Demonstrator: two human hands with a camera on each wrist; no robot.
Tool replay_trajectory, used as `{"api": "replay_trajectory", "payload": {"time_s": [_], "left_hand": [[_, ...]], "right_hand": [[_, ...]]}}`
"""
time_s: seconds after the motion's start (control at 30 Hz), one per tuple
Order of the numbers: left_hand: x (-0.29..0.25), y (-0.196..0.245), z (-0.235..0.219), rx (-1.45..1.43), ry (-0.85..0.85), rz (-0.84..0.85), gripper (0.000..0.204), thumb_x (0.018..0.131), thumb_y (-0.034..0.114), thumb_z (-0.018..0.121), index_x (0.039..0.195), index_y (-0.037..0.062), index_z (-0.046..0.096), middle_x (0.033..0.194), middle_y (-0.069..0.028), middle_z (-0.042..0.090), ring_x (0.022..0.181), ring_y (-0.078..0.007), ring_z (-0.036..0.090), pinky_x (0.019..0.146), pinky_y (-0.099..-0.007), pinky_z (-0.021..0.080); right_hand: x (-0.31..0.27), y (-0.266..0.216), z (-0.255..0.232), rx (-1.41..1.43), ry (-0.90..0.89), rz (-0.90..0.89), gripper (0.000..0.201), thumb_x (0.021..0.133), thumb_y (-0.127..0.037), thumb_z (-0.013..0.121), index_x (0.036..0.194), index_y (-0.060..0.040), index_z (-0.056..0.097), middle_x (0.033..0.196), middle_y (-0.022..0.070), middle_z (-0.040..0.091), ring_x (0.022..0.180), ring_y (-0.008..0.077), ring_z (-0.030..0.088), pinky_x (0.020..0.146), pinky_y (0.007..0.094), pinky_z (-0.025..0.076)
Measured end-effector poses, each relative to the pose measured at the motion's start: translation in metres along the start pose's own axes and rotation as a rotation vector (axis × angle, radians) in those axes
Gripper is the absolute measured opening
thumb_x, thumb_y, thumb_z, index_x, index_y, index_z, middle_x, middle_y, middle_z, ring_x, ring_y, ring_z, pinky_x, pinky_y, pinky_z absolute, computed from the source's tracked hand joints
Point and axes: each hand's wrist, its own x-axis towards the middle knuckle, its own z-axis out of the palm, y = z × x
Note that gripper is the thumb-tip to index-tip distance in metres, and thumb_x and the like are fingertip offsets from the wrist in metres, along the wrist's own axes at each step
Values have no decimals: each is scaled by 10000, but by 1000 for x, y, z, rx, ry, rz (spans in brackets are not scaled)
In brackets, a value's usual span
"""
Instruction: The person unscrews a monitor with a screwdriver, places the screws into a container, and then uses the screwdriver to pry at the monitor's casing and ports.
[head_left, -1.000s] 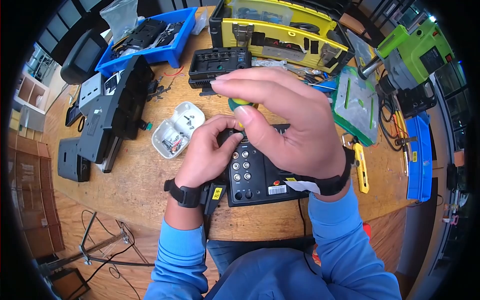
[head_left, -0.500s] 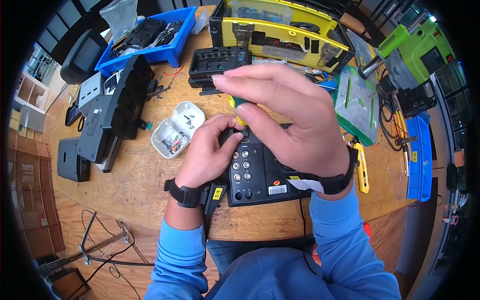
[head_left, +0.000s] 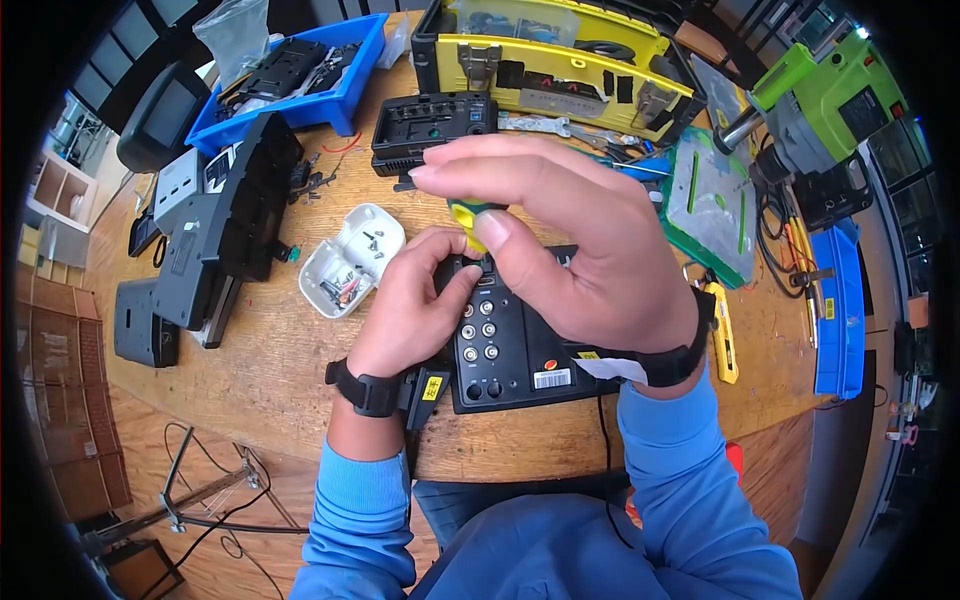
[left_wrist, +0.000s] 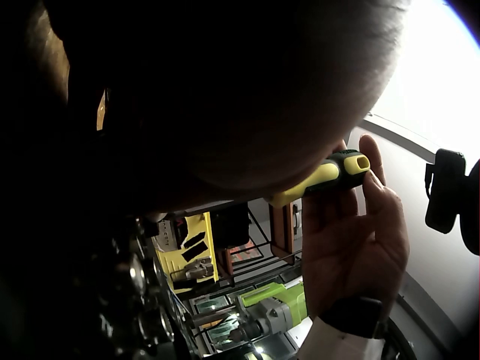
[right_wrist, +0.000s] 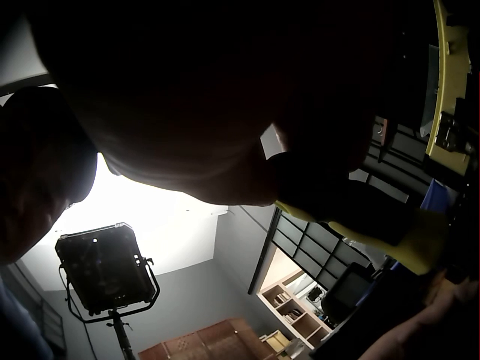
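A black device [head_left: 530, 345] with round metal connectors and a barcode label lies on the table in the head view. Over its upper edge stands a screwdriver [head_left: 466, 222] with a yellow and dark green handle. The right hand [head_left: 600, 245] pinches the handle between thumb and fingers from above. At the screwdriver's lower end, the left hand [head_left: 408, 310] has its thumb and index finger curled close together; they hide the shaft and tip. In the left wrist view, the right hand [left_wrist: 356, 240] holds the handle [left_wrist: 322, 177]. Dark shapes cover much of the right wrist view, where the yellow handle part [right_wrist: 420, 247] shows.
A white case [head_left: 345, 270] with small screws is open left of the hands. Behind stand a blue bin [head_left: 340, 105], another black unit [head_left: 430, 125] and a yellow toolbox [head_left: 560, 95]. A yellow cutter [head_left: 722, 340] and a green drill [head_left: 840, 90] are at right.
The screwdriver handle has turned in the right hand, showing a different side. The right fingers have shifted slightly on it. The left hand keeps its place on the device; the head view has moved slightly.
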Motion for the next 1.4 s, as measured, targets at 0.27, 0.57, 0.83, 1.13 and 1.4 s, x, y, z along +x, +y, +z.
{"api": "replay_trajectory", "payload": {"time_s": [0.27, 0.57, 0.83, 1.13, 1.4], "left_hand": [[0, 9, -2, 71, -31, -57, 188, 949, 11, 710, 1124, -36, 658, 1064, -158, 672, 1001, -270, 664, 885, -351, 517], [1, 4, 1, 87, -23, -4, 275, 924, 16, 742, 1185, -33, 670, 1073, -171, 687, 956, -301, 682, 852, -377, 533], [3, 5, 3, 124, -7, 53, 294, 927, 17, 742, 1207, -31, 667, 1099, -193, 688, 1021, -340, 687, 900, -403, 539], [2, 12, 4, 181, 3, 102, 320, 950, 2, 715, 1263, -23, 652, 1230, -215, 689, 1148, -378, 687, 975, -430, 538], [0, 0, 0, 166, 11, -6, 294, 908, 26, 776, 1193, -14, 718, 1128, -145, 733, 997, -249, 713, 884, -355, 548]], "right_hand": [[-1, 0, 4, 40, 34, 55, 317, 959, -39, 638, 1257, 0, 739, 1265, 178, 745, 1175, 314, 728, 1009, 392, 572], [-1, -1, 2, -74, 66, 34, 347, 891, -45, 781, 1239, -41, 784, 1128, 150, 759, 1049, 300, 736, 889, 371, 593], [0, -1, 7, -49, 56, -28, 342, 920, -3, 673, 1252, -2, 755, 1214, 181, 761, 1094, 321, 743, 935, 390, 595], [0, 0, 7, 131, -12, -15, 353, 913, 12, 610, 1233, -15, 756, 1270, 186, 751, 1140, 329, 741, 970, 408, 588], [-2, 1, 5, 29, 38, 34, 321, 896, -29, 772, 1213, -69, 802, 1173, 154, 759, 1046, 284, 737, 883, 364, 597]]}}
